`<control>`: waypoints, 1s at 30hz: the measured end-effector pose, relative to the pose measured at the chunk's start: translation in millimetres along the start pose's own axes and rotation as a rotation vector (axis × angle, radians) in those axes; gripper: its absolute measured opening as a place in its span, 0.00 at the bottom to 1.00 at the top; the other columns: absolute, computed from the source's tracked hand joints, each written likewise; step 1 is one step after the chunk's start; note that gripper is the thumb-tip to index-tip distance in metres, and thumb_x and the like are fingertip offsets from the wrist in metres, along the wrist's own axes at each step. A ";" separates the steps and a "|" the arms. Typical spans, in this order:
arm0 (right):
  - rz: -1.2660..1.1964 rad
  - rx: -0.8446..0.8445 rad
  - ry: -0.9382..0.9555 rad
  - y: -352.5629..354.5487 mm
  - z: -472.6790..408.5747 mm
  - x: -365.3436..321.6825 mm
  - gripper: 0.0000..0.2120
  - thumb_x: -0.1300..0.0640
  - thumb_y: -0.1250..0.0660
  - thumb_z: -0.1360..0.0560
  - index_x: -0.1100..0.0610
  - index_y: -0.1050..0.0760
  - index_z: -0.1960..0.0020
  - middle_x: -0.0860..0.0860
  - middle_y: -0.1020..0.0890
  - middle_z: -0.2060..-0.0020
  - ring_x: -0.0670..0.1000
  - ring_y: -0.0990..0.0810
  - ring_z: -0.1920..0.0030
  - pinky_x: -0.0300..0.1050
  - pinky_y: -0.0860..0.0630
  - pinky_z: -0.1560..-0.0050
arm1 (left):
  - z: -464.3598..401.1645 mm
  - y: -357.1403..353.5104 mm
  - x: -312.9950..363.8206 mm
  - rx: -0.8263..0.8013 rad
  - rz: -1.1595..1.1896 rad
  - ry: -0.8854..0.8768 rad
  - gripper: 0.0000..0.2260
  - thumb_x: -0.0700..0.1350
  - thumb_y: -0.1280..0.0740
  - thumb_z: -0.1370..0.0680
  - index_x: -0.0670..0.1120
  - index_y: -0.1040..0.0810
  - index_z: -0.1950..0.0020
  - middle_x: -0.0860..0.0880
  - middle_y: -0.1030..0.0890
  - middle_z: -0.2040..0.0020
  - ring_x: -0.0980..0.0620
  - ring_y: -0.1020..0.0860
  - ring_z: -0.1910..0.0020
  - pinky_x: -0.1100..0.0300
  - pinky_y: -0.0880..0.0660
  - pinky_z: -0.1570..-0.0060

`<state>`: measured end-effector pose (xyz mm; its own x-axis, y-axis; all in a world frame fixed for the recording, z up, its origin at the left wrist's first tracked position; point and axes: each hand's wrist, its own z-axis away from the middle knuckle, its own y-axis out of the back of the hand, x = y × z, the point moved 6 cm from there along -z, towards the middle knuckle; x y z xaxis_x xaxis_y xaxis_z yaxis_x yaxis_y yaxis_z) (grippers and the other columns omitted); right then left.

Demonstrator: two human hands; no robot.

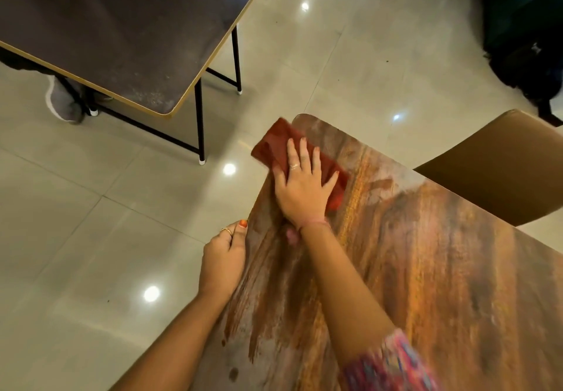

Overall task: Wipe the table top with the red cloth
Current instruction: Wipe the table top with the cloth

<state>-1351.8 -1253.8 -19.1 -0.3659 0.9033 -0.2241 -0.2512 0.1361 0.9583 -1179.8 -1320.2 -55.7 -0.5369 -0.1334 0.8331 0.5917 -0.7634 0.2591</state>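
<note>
A wood-grain table top point(426, 268) fills the lower right of the head view. The red cloth point(277, 143) lies flat near the table's far left corner, part of it hanging past the edge. My right hand point(301, 186) presses down on the cloth with fingers spread. My left hand point(224, 262) grips the table's left edge, thumb on top, fingers curled under and hidden.
A dark table point(122, 25) with black metal legs stands at the upper left over the glossy tiled floor point(91, 238). A person's grey shoe point(62, 101) shows beneath it. A brown chair seat point(499, 165) sits beyond the wood table's right side. Dark bags point(524, 40) are at the upper right.
</note>
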 end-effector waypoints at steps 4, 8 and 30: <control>0.038 -0.057 0.036 -17.7 95.1 1.2 0.29 0.38 0.52 0.22 0.38 0.59 0.24 0.40 0.57 0.24 0.45 0.62 0.24 0.68 0.63 0.29 | 2.1 0.1 -0.8 -0.013 0.017 0.005 0.15 0.50 0.42 0.19 0.47 0.22 0.37 0.51 0.19 0.45 0.52 0.23 0.47 0.61 0.29 0.46; -0.030 -0.043 0.010 -7.9 54.2 14.9 0.29 0.34 0.49 0.23 0.35 0.54 0.25 0.39 0.53 0.23 0.48 0.59 0.23 0.69 0.64 0.31 | 0.7 0.1 0.4 -0.014 0.022 0.004 0.15 0.50 0.42 0.19 0.46 0.21 0.38 0.53 0.20 0.47 0.54 0.24 0.49 0.64 0.32 0.49; 0.067 -0.052 0.088 13.7 28.8 78.7 0.28 0.40 0.49 0.21 0.38 0.54 0.24 0.41 0.53 0.23 0.47 0.57 0.23 0.70 0.64 0.32 | 3.1 1.5 5.0 0.010 -0.004 -0.027 0.16 0.50 0.41 0.19 0.43 0.22 0.38 0.48 0.20 0.43 0.53 0.26 0.48 0.63 0.33 0.46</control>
<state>-1358.2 -1169.1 -18.6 -0.4600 0.8701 -0.1771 -0.2688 0.0536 0.9617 -1179.7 -1320.1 -49.6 -0.5228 -0.1132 0.8449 0.5956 -0.7576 0.2670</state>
